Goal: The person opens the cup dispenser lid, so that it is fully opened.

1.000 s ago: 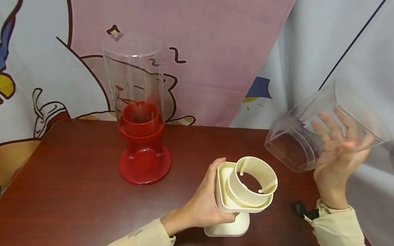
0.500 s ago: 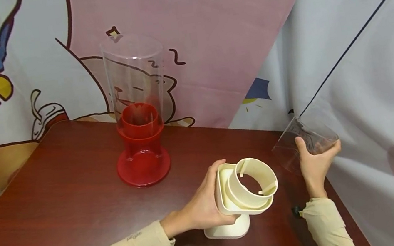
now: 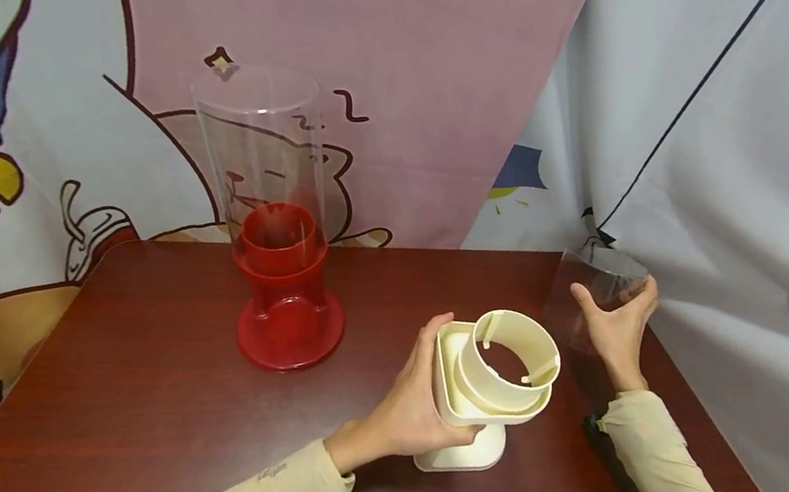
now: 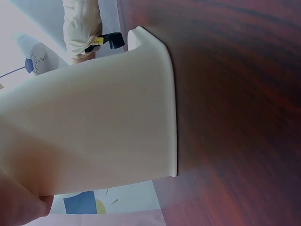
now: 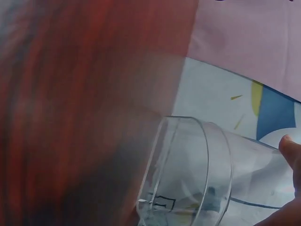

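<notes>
My left hand [image 3: 416, 398] grips the side of a cream plastic stand [image 3: 484, 372], thumb at the near side and fingers behind. The stand has a round open collar on top and its foot is at the table; the left wrist view shows its smooth wall [image 4: 103, 127] and flared lower edge close up. At the table's far right corner, my right hand [image 3: 622, 332] holds a clear plastic container [image 3: 601, 272] between spread thumb and fingers. In the right wrist view the clear container [image 5: 183, 169] shows its stepped rim close to the tabletop, with the thumb [image 5: 288, 146] alongside.
A red stand [image 3: 291, 332] carrying a tall clear tube [image 3: 264, 155] stands upright at the back left of the dark wooden table [image 3: 121, 402]. A printed curtain [image 3: 420, 108] hangs behind the table and along its right edge.
My right hand has brought the clear container down and left from beside the curtain, turning it from tilted sideways to more upright at the table corner. The left hand keeps its grip, nearly still.
</notes>
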The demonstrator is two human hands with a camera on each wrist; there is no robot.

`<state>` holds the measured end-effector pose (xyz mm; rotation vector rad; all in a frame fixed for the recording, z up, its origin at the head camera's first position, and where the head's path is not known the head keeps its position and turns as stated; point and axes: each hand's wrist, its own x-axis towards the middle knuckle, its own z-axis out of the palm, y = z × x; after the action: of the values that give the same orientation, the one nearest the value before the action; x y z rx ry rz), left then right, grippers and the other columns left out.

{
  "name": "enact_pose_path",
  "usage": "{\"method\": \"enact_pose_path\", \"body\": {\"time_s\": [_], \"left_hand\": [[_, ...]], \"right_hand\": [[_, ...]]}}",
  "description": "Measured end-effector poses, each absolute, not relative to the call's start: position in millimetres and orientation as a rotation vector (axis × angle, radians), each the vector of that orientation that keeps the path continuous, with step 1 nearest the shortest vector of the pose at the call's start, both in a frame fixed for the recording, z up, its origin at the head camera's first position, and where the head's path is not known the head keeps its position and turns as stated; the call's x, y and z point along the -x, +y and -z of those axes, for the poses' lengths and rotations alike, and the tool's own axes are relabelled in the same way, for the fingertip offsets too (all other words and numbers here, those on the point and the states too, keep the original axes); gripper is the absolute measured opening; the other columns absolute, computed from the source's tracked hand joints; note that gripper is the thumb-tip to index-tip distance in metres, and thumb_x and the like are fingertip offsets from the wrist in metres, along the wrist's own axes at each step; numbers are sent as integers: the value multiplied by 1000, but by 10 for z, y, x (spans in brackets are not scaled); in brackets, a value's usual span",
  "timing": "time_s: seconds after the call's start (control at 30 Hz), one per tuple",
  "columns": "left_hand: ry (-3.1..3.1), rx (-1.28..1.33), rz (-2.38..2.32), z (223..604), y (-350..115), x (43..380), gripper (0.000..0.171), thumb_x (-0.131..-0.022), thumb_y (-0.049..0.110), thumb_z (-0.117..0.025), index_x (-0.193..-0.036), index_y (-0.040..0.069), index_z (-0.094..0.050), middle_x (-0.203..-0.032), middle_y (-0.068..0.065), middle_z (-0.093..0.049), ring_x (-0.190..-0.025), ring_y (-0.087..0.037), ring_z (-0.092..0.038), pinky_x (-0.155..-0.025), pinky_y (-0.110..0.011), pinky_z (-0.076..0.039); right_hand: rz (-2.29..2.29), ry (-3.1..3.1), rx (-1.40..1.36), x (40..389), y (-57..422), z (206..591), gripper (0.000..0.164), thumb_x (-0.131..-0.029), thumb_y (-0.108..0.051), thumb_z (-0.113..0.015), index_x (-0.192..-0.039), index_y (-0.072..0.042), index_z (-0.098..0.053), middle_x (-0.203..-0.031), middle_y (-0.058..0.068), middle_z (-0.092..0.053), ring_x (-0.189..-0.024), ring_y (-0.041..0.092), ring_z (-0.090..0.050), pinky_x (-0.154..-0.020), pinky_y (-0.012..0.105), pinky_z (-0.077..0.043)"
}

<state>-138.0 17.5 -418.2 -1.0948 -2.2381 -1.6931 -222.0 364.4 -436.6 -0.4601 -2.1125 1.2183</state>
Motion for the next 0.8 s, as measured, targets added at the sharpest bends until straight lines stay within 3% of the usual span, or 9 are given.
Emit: {"method": "enact_pose_path", "body": {"time_s": [0.3,0.5,0.63,0.7,0.8], "left_hand": [[-2234,1102,1680,4152,195,1396,127,-56,17,-94,-154,14,-13,-139,-4,-46,-123,-16,-51,-108,-33,-43],[-2255,1106,1690,4178,195,1380,126,-57,17,-93,-154,16,-13,-140,-4,-45,-124,-16,-50,-108,-33,-42],[-2266,1116,1692,4192,206,1370,125,-58,17,-92,-154,17,-12,-141,-3,-44,-125,-15,-49,-109,-32,-42],[-2257,1125,1698,4193,212,1369,126,-58,17,-92,-154,17,-12,-141,-4,-43,-125,-15,-49,-109,-32,-41],[-2243,1129,1710,4186,210,1373,126,-59,17,-92,-154,17,-11,-142,-4,-42,-125,-16,-48,-110,-33,-41]], "right_hand": [[-1265,-2189,425,2209,3714,4379,116,-78,-35,-84,-156,-13,-2,-155,16,-14,-145,33,-25,-122,39,-21],[-1297,-2217,434,2180,3731,4457,112,-77,-30,-86,-153,-11,-6,-152,18,-20,-143,32,-29,-121,44,-22],[-1341,-2195,516,2113,3712,4463,113,-78,-38,-84,-155,-12,-5,-155,15,-16,-147,29,-23,-122,43,-20],[-1398,-2104,569,2029,3675,4402,103,-84,-43,-77,-155,-15,-9,-154,11,-18,-147,26,-23,-121,36,-20],[-1480,-1847,447,1876,3530,4188,71,-95,-37,-64,-149,-10,-26,-142,7,-35,-135,21,-36,-112,24,-30]]}}
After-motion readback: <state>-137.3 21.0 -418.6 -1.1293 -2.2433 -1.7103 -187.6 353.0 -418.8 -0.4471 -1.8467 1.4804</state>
